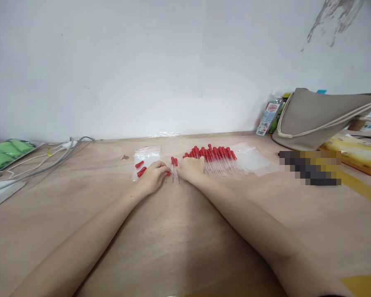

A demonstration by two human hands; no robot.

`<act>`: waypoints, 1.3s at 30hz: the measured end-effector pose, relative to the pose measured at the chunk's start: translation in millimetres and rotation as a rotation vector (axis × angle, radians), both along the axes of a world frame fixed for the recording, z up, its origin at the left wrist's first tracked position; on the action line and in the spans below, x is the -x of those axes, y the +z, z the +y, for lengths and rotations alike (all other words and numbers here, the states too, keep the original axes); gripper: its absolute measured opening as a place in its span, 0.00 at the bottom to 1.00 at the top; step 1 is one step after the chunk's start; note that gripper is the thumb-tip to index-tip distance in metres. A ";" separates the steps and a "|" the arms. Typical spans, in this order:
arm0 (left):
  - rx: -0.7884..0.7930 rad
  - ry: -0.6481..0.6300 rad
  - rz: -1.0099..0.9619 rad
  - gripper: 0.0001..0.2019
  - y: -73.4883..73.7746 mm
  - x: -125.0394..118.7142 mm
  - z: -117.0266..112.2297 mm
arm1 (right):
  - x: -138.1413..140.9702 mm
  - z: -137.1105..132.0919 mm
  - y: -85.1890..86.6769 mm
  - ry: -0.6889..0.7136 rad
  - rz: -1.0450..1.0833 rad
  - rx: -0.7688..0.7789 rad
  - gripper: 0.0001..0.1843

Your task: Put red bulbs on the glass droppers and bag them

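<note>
The right hand [190, 168] hides its own fingertips and some of the row of red-topped droppers [224, 159]; just left of the row, the left hand [154, 178] hides part of a red bulb [168, 173]. Right of the row, pixel blocks obscure a dark object [311, 170]; beyond it, the grey bag [324, 117] is cut off, as is the green packet [10, 154] far left of the row.

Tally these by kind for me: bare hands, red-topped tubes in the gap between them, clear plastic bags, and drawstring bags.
Left hand and right hand: 2
Red-topped tubes in the gap: 2
Clear plastic bags: 2
Drawstring bag: 1
Total: 7
The tubes beyond the right hand are too crowded to count.
</note>
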State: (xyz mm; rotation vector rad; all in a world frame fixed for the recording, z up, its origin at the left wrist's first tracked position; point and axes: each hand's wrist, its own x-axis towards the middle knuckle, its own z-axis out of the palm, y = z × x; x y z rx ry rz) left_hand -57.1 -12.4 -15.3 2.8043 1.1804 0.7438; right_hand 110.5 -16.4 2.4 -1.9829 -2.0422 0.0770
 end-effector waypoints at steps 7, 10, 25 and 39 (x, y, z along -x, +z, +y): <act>0.079 0.006 0.009 0.07 2.0 -0.6 -2.3 | 3.1 7.9 -2.7 -0.031 0.031 0.000 0.11; 0.030 0.031 0.018 0.06 0.4 -0.8 -3.6 | -3.3 5.6 -1.3 -0.036 0.057 -0.045 0.13; 0.112 -0.090 -0.437 0.09 6.2 -39.5 -56.3 | -116.5 -75.4 -45.4 0.406 0.247 -0.602 0.09; 0.221 -0.028 -0.473 0.09 -10.9 -50.2 -59.1 | -111.6 -81.8 -35.0 0.518 0.224 -0.481 0.06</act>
